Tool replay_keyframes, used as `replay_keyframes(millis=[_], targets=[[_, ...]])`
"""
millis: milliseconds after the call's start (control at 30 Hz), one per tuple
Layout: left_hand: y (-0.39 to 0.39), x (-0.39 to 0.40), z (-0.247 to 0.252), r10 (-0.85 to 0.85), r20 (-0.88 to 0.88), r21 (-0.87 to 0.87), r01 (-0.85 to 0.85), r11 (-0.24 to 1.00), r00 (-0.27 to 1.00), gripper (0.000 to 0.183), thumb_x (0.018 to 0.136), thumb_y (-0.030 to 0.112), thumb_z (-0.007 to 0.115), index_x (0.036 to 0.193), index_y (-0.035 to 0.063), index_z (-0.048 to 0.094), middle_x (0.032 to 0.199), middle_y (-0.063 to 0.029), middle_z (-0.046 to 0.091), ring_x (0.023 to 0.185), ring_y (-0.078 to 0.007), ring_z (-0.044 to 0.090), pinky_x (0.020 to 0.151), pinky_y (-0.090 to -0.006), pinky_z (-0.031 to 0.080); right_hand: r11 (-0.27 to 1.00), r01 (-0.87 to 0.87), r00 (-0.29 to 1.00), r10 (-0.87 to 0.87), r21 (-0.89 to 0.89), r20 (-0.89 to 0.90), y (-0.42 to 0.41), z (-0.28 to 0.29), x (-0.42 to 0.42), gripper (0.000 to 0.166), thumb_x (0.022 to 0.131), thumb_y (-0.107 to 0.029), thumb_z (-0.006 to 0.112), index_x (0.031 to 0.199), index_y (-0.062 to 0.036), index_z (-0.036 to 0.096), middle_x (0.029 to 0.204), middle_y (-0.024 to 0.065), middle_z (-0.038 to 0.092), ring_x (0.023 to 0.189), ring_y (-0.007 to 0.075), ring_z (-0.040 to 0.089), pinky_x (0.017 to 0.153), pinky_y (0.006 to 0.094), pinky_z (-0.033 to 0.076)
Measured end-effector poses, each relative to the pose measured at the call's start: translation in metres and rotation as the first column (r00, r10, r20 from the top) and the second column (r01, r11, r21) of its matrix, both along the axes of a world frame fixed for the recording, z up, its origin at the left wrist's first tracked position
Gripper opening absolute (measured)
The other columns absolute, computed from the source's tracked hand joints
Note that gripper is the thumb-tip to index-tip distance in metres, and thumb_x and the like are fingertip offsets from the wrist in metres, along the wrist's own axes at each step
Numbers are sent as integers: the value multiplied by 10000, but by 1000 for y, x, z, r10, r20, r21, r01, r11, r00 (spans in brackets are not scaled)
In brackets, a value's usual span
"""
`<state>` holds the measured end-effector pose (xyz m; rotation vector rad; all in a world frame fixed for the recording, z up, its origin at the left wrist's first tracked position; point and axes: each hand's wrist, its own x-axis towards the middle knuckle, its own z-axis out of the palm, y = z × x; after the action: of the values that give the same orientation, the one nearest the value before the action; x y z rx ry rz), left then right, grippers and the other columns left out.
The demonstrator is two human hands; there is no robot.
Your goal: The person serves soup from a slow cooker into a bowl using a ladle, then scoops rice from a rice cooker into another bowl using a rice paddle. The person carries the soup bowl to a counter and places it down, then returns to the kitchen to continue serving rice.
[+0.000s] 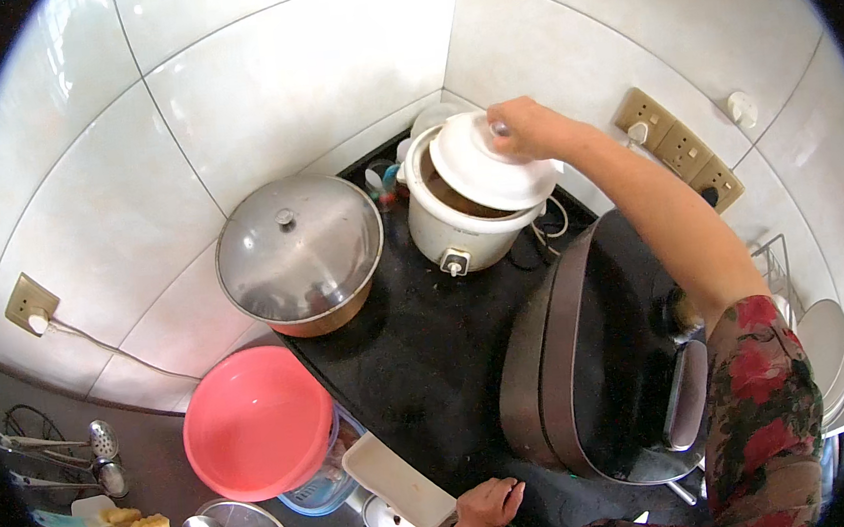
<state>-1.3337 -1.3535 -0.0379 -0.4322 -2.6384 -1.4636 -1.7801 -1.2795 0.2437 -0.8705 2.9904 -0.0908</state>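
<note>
My right hand (529, 130) grips the knob of a white lid (489, 171). The lid is tilted over a white electric slow cooker (457, 234), its lower edge close to the rim, and the gap on the left shows dark brown contents. I cannot tell whether lid and rim touch. A control dial (455, 262) sits on the cooker's front. Low in the picture, my left hand (490, 507) rests with curled fingers at the front edge of the black countertop (431, 368), beside a shallow cream plastic tray (395, 476). Nothing shows in that hand.
A large lidded metal pot (300, 251) stands left of the cooker, above a pink plastic basin (255, 425). A big dark countertop appliance (612, 367) lies under my right arm. Wall sockets (679, 150) are at right. Ladles and spoons (110, 479) lie lower left; plates (825, 349) stand far right.
</note>
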Motion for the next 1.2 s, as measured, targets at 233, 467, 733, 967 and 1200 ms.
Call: replay_keyframes(millis=[233,467,733,967,1200], targets=[[2,-2,14,69,-22,-25,-70,997,997,199,777,267,663,774,68,647,631,-61,613,522,-210,592,446,-266,453,992,-90,995,93,89,-25,-7,-19,-19,217,735,-138,600,827,58,599,790,229,623,690,345,612,684,387,489],[-31,-24,59,-51,346,448,-117,887,937,160,824,146,600,760,13,661,668,-87,648,519,-132,595,466,-235,453,988,152,969,-146,-16,200,-22,44,18,257,816,-182,597,903,59,581,684,156,594,558,204,575,512,312,466],[-81,-190,166,-183,262,803,-109,586,948,713,842,43,548,1417,68,127,812,-99,598,521,-90,509,449,-191,413,913,213,885,-30,-348,464,-26,94,73,302,843,-200,578,850,102,568,589,63,533,452,116,503,390,229,406],[-45,-247,205,-314,238,933,-127,337,919,276,806,60,612,1051,20,493,864,-87,613,514,-86,509,409,-189,363,864,168,792,168,-475,586,-50,98,109,311,858,-216,563,798,89,578,578,62,550,450,76,527,378,166,440],[-63,-207,157,92,452,695,-415,588,887,133,851,92,549,944,17,606,795,-73,646,539,-90,555,462,-197,409,866,133,888,111,-481,446,-37,86,78,245,842,-174,559,825,70,573,589,66,563,429,99,522,394,204,449]])
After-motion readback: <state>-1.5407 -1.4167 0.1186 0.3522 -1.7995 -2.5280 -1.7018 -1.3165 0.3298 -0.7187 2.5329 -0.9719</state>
